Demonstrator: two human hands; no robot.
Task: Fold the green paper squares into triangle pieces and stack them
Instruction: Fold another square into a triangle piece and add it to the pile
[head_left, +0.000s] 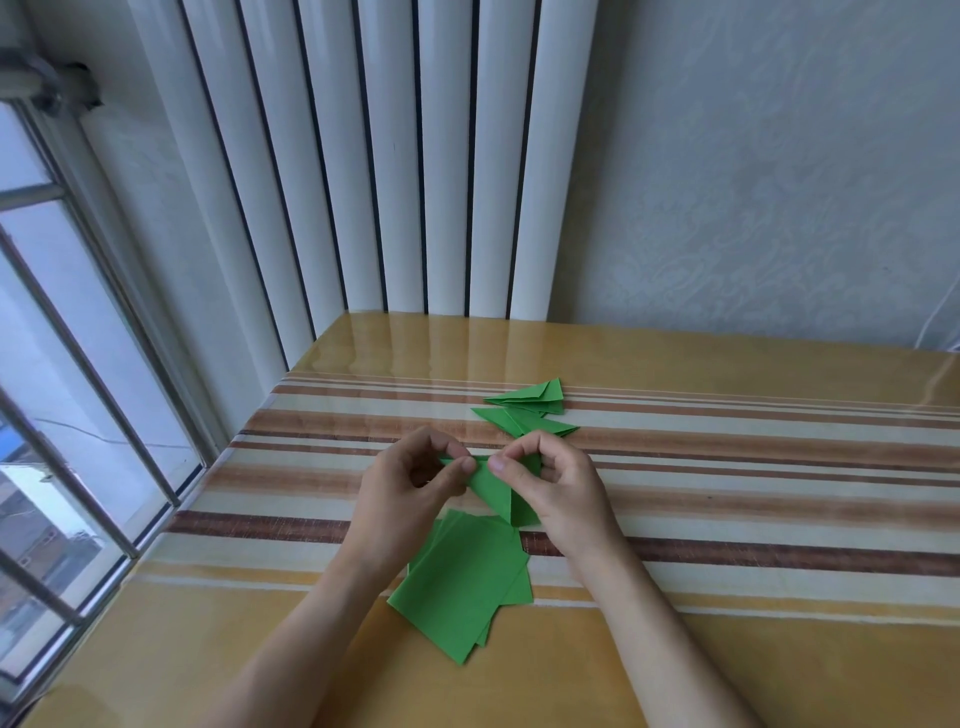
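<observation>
A green paper piece (493, 491), folded into a downward-pointing triangle, is held just above the table in the middle of the view. My left hand (410, 488) pinches its upper left corner between thumb and fingers. My right hand (556, 483) pinches its top edge and right side. Below the hands lies a loose stack of flat green paper squares (462, 577), fanned slightly. Behind the hands, folded green triangle pieces (527, 410) lie overlapping in a small pile.
The glossy table (727, 519) has brown, cream and yellow stripes. A white radiator (415, 156) stands against the wall at the table's far edge. A window (62, 364) runs along the left side. A white cord (940, 322) hangs at the far right.
</observation>
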